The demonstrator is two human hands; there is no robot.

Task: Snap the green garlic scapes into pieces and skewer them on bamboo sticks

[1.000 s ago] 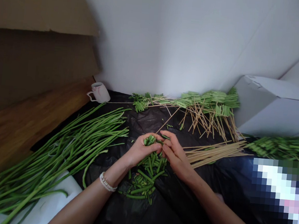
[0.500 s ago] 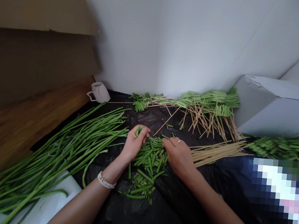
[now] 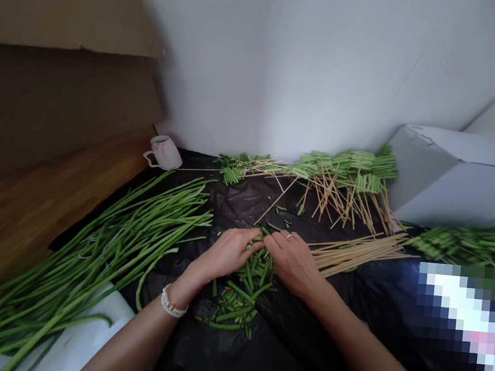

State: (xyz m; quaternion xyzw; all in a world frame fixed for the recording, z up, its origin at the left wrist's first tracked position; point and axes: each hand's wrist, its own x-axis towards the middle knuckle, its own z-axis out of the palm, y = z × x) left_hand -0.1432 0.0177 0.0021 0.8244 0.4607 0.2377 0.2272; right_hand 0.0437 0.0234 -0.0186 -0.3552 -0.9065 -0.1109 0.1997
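Cut long bean pieces [image 3: 252, 273] lie in a loose heap on the black plastic sheet [image 3: 210, 355]. Over the heap's far end, my left hand [image 3: 229, 253] is closed around several cut pieces, with green showing between its thumb and fingers. My right hand [image 3: 293, 261], wearing a ring, meets it fingertip to fingertip. Its fingers are bent and pressed together, and what they pinch is hidden. Whole long beans [image 3: 139, 234] spread out to the left of my hands. Bare wooden skewers [image 3: 363, 253] lie in a bundle just right of my right hand.
Skewered bean pieces [image 3: 349, 162] are piled by the white wall, their sticks pointing towards me. More skewered beans [image 3: 463, 242] lie at the right, below a white box [image 3: 459, 187]. A white mug [image 3: 166, 154] stands back left, near a cardboard box [image 3: 65, 89].
My left hand has moved right and slightly towards me, turning palm-down so its fingertips meet my right hand. My right hand has shifted a little left and nearer.
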